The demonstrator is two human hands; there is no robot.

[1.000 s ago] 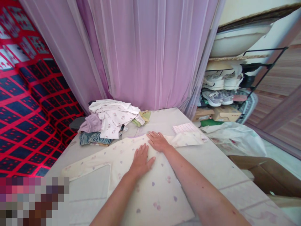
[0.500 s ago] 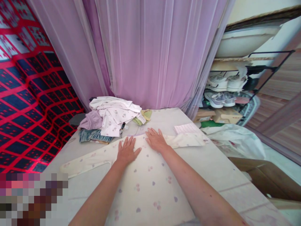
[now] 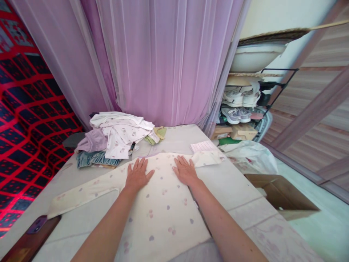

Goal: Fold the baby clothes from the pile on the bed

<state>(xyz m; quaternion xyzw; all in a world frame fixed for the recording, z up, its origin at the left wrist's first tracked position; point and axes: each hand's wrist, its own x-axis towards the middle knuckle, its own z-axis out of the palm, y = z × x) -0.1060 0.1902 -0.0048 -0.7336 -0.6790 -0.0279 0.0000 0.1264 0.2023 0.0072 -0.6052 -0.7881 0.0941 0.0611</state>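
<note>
A cream long-sleeved top (image 3: 160,198) printed with small hearts and cherries lies spread out on the covered table (image 3: 240,193). My left hand (image 3: 137,175) rests flat on its upper left part, thumb and fingers apart. On the upper right part lies my right hand (image 3: 185,170), palm down, fingers stretched out. Both hands touch the cloth and hold nothing. One sleeve stretches out to the left, its cuff beside a phone (image 3: 29,238). The other sleeve reaches right, near a folded pink striped cloth (image 3: 203,146).
Behind the left sleeve is a pile of clothes (image 3: 122,131), with jeans (image 3: 95,160) at the bottom. A purple curtain (image 3: 163,65) hangs at the back. To the right stand a shoe rack (image 3: 283,85), a white plastic bag (image 3: 251,153) and an open cardboard box (image 3: 280,196).
My right hand has slid slightly outward along the top's shoulder, so the hands are farther apart. The view has shifted to the right, and the phone shows more fully.
</note>
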